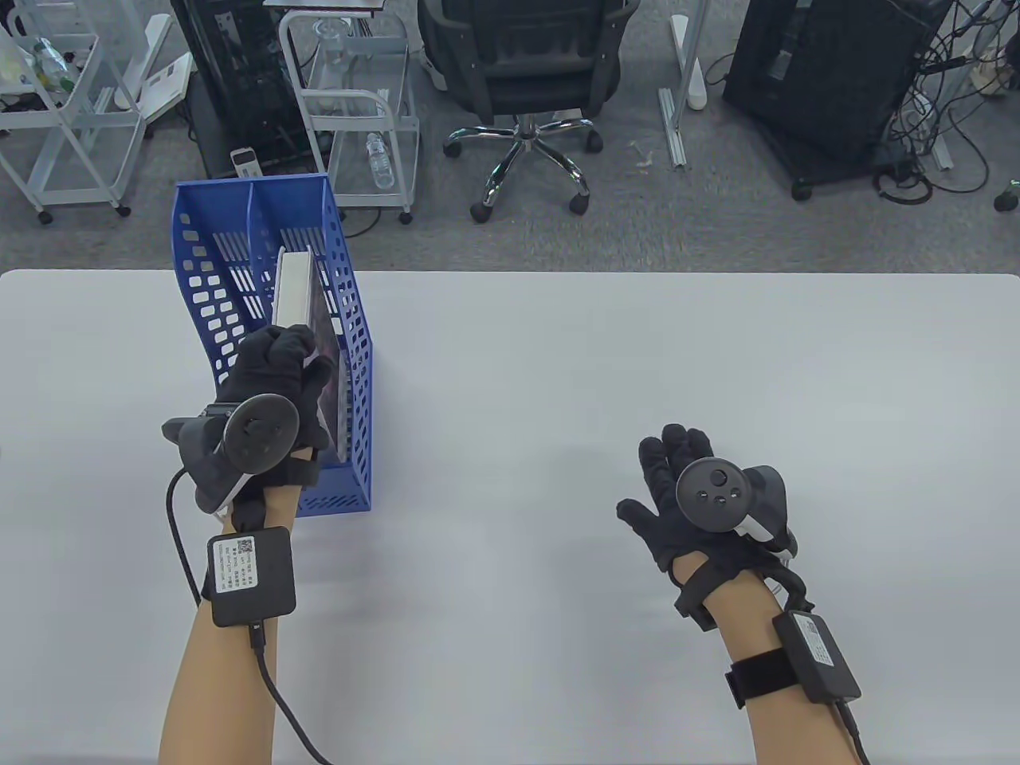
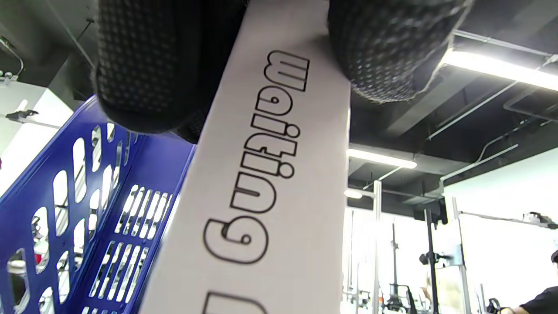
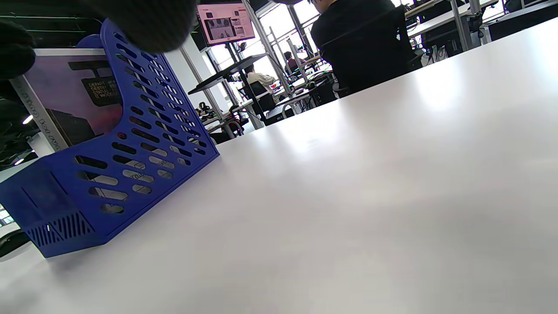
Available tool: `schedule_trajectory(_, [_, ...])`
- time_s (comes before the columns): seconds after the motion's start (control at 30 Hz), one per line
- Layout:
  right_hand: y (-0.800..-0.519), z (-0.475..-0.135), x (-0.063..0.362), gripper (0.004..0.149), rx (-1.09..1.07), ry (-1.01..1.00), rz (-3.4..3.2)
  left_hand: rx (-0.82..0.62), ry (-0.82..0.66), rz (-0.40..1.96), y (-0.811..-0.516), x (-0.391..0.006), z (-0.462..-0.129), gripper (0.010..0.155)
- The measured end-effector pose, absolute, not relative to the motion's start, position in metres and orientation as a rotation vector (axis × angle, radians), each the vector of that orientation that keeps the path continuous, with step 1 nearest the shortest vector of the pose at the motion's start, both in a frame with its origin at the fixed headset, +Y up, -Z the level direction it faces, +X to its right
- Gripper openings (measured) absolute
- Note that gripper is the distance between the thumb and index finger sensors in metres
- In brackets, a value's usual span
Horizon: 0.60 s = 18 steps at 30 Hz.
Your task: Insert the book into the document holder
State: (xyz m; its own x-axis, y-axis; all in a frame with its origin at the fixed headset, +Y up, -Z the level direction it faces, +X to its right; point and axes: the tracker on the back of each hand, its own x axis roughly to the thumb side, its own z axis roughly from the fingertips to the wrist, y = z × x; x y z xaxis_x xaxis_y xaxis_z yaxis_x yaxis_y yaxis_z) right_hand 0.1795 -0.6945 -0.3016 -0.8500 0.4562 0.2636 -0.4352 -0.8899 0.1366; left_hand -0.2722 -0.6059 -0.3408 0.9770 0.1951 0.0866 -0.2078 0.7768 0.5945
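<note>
At the left of the white table (image 1: 558, 358) stands the blue perforated plastic document holder (image 1: 351, 335), two compartments side by side, and the white-spined book with the dark purplish cover (image 1: 293, 295) is upright in its right-hand compartment, partly lowered, its top standing above the holder's sloping wall. The gloved left hand (image 1: 275, 382) grips the near end of the book, fingers wrapped over the spine edge; how deep the bottom edge sits, or whether it has reached the floor of the holder, cannot be told. The risk, as I judge it, is a release too soon: if the book is not yet seated it may drop with a knock, lean against the divider, or catch a corner on the slotted wall and shove the light holder along the table, since nothing braces it. Well to the right, the gloved right hand (image 1: 685, 494) lies apart from everything, fingers spread and holding nothing, close over the tabletop. The left wrist view alone shows the grip closely, fingertips (image 2: 139, 69) pinching the white spine with its outlined lettering. The right wrist view alone shows the book's cover through the holder's side and the holder's base sitting flat on the table, which the overhead view hides.
</note>
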Motion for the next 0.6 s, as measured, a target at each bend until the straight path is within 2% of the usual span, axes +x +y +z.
schedule_trajectory(0.6, [-0.698,-0.303,0.178,0.080,0.404,0.155,2.634,0.582,0.017,0.267,-0.619,-0.278,-0.352,0.052])
